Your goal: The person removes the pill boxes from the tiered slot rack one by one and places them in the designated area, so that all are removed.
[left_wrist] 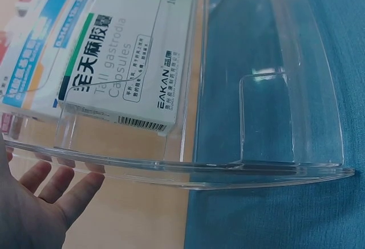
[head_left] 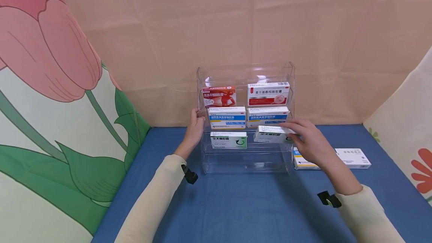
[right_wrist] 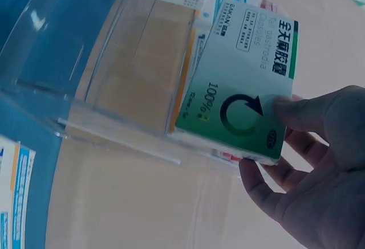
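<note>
A clear acrylic display rack (head_left: pixel 246 162) stands on the blue table with medicine boxes on its tiers. My right hand (head_left: pixel 312 141) pinches a green-and-white medicine box (right_wrist: pixel 239 84) between thumb and fingers, tilted at the right of the third tier. At the left of that same tier sits a matching green-and-white box (head_left: pixel 228 140). My left hand (head_left: pixel 194 129) touches the rack's left side; in the left wrist view its fingers (left_wrist: pixel 71 195) lie against the clear side panel. Two blue-and-white boxes (head_left: pixel 227 118) fill the tier above.
On the top tier are a red box (head_left: pixel 219 96) and a white-and-red box (head_left: pixel 268 93). Right of the rack, a white box (head_left: pixel 353 158) and a blue, yellow and white box (head_left: pixel 303 160) lie on the blue table (head_left: pixel 236 209). A peach backdrop hangs behind.
</note>
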A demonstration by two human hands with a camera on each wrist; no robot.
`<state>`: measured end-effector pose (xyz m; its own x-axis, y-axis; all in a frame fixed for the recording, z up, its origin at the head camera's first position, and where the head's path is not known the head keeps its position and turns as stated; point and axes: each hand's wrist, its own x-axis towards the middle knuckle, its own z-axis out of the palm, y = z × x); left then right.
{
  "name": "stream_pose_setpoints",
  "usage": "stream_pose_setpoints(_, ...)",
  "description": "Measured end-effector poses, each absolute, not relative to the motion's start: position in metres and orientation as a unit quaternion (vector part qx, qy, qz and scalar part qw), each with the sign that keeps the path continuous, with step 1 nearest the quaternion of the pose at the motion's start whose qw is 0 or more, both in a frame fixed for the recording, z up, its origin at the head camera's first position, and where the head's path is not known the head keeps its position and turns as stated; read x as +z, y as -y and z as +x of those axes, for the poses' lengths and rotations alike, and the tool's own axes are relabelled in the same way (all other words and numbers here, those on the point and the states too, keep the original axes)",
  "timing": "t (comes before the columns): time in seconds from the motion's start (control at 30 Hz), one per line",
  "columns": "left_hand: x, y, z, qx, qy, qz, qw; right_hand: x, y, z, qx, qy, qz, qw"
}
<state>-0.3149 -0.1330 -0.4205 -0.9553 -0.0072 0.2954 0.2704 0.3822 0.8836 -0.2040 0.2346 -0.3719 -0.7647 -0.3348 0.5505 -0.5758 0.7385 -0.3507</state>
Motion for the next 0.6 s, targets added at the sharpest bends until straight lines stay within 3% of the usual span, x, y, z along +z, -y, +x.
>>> stream_pose_setpoints(0.6,-0.422,0.135,-0.316,-0.552,0.82,-0.084,0.121,-0.372,-0.281,-0.188,0.239,0.936,0.236,0.101)
